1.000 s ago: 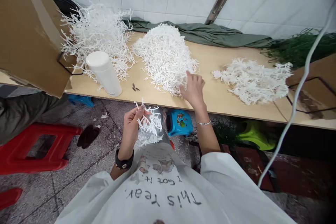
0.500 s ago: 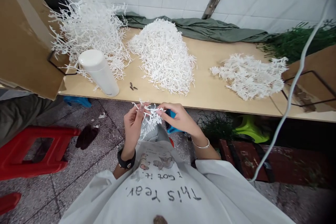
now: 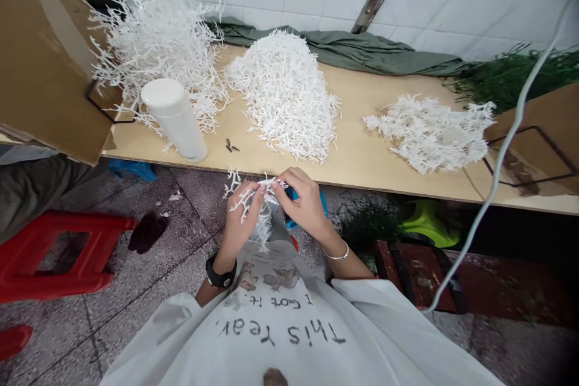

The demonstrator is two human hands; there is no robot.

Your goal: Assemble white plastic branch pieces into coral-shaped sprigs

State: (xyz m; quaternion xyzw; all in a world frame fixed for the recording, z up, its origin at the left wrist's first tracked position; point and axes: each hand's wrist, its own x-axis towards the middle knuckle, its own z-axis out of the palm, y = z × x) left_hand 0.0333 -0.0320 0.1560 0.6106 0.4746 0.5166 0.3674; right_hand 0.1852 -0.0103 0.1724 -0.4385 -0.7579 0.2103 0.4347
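Note:
Just off the table's front edge, my left hand (image 3: 242, 217) pinches a white branching plastic sprig (image 3: 246, 198), whose forked twigs stick out above and below the fingers. My right hand (image 3: 305, 202) is closed on the same sprig's right end, thumb against fingertips. Both hands nearly meet, and they hide the sprig's middle. Beyond them on the table lies a heap of small white pieces (image 3: 289, 96). A tangled pile of longer white sprigs (image 3: 163, 48) is at the left, and a smaller cluster of white sprigs (image 3: 434, 132) lies at the right.
A white bottle (image 3: 176, 123) stands at the table's front left, near several dark seeds (image 3: 232, 146). Cardboard boxes (image 3: 45, 66) flank the table. A pale cable (image 3: 497, 175) hangs across the right side. A red stool (image 3: 99, 223) stands on the floor at left.
My hands have drawn closer together and turned, with the left shifted slightly right. The sprig's twigs now spread over my left hand and hang lower.

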